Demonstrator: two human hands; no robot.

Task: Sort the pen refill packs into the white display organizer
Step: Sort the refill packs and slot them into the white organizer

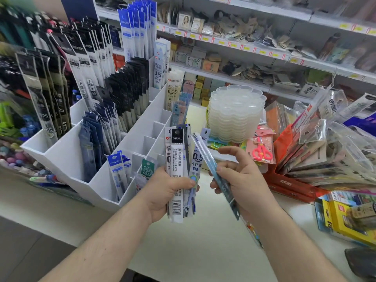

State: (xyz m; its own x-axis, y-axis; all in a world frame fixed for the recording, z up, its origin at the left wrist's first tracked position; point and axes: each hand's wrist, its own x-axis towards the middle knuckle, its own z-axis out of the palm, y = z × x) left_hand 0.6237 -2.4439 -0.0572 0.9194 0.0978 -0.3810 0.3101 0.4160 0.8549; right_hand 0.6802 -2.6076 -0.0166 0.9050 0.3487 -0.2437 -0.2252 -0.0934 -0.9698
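My left hand [162, 192] grips a bundle of refill packs [179, 169]; my right hand [240, 180] pinches one blue pack [215, 174], which I think needs matching next to a slot in the organizer [105, 184] left of my hands.

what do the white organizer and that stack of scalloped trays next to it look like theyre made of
White display organizer: looks like rigid opaque plastic or acrylic sheet, smooth and slightly glossy, with thin flat dividers and crisp edges.
Stack of scalloped trays: likely thin translucent moulded plastic; light passes through it, and the nested rims show as faint layers.

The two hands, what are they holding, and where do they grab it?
The left hand clasps a bunch of long white refill packs around their lower half. The right hand pinches one slim blue-tinted pack at its middle.
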